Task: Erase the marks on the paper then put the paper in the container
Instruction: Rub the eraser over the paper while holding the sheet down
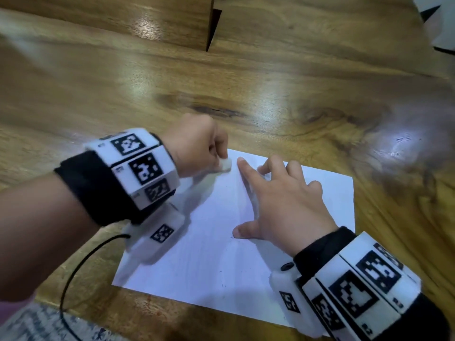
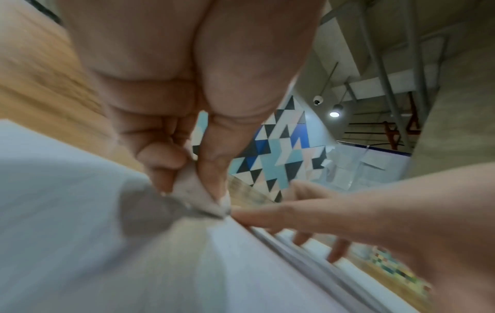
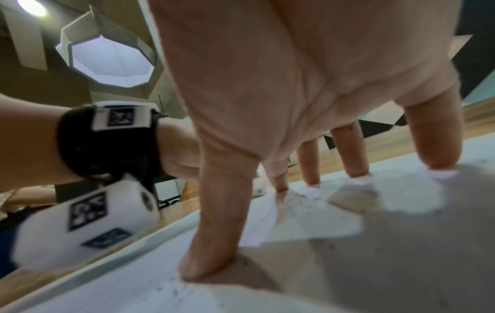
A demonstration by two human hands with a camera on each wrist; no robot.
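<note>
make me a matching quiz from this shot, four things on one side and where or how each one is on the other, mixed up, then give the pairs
Things:
1. eraser
2. paper
3. right hand
4. black cable

States:
A. lies flat on the wooden table
B. fingers spread, tips pressing down on the sheet
C. pinched in the left hand, at the sheet's far edge
D. curves over the near left of the table, by the left forearm

Pairs: 1-C, 2-A, 3-B, 4-D
</note>
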